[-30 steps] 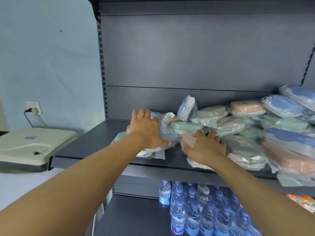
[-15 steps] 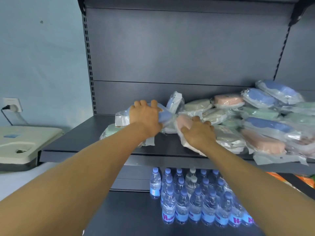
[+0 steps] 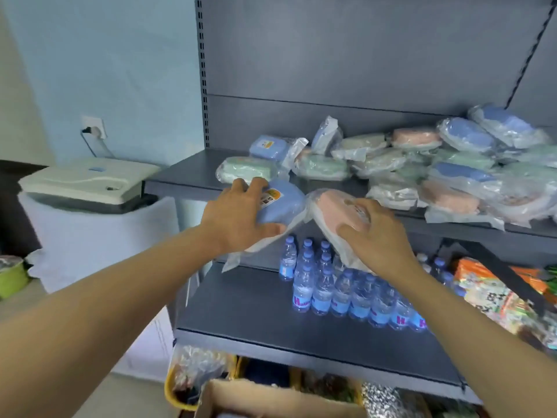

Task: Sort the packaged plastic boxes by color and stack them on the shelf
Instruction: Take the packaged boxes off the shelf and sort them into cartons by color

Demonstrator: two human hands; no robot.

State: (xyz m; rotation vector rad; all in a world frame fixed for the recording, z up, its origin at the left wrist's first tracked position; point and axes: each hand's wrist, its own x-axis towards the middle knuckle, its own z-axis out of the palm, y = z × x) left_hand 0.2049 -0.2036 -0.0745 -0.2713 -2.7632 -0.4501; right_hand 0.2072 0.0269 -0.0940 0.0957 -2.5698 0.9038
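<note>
Packaged boxes fill both hands in front of the shelf [image 3: 193, 179]: left hand [image 3: 238, 218] clasps a blue box [image 3: 281, 206], right hand [image 3: 373, 233] a pink box [image 3: 334, 209], edges touching. Beyond lies the unsorted pile [image 3: 437, 173], nearer the right hand.

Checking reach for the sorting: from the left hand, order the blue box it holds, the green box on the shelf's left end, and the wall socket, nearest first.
1. Blue box, in the left hand's grip.
2. Green box, just above on the shelf.
3. Wall socket, far left.
</note>
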